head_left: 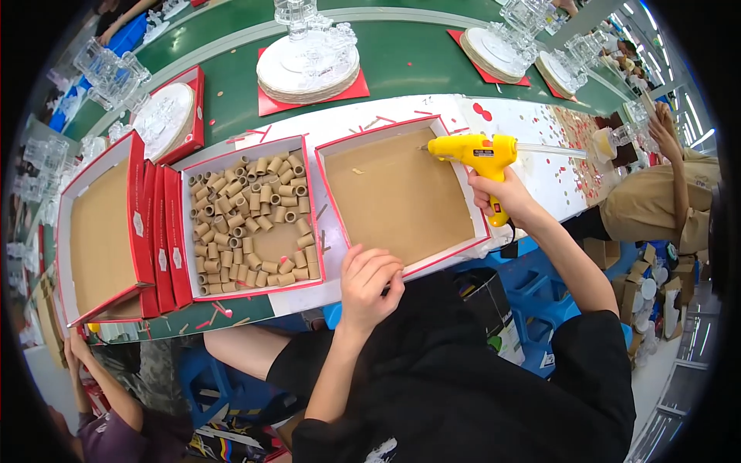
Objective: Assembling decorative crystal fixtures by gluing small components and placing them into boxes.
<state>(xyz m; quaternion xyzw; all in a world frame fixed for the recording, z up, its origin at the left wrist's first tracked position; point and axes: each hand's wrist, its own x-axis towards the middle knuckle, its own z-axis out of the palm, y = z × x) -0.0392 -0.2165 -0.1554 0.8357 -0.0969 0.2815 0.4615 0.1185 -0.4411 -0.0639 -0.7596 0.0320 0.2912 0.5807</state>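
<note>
- Head view: the right hand (pixel 500 199) holds a yellow glue gun (pixel 477 154) by its handle, the grip closed firmly around it. The nozzle points to the person's left, over the far right corner of the empty shallow box (pixel 397 197), which has a brown inside and a red rim.
- The left hand (pixel 369 279) rests on the near edge of this same box, fingers curled over the rim, so the grip is narrow and seems only to steady the box.
- Just beside it on the left stands a second box (pixel 251 217), full of short cardboard tubes (pixel 231 204), most lying around the sides with a bare patch in the middle.
- Further left, a stack of red lids (pixel 162 235) leans upright, next to another open box (pixel 100 231).
- Both boxes sit on a white tabletop (pixel 532 166); behind it a green belt (pixel 401 62) carries glass pieces on round plates (pixel 309 73).
- In my judgement the step in hand is putting glue into the empty box. The next move calls for a steady nozzle close to the brown floor, while the left hand keeps the box from sliding.
</note>
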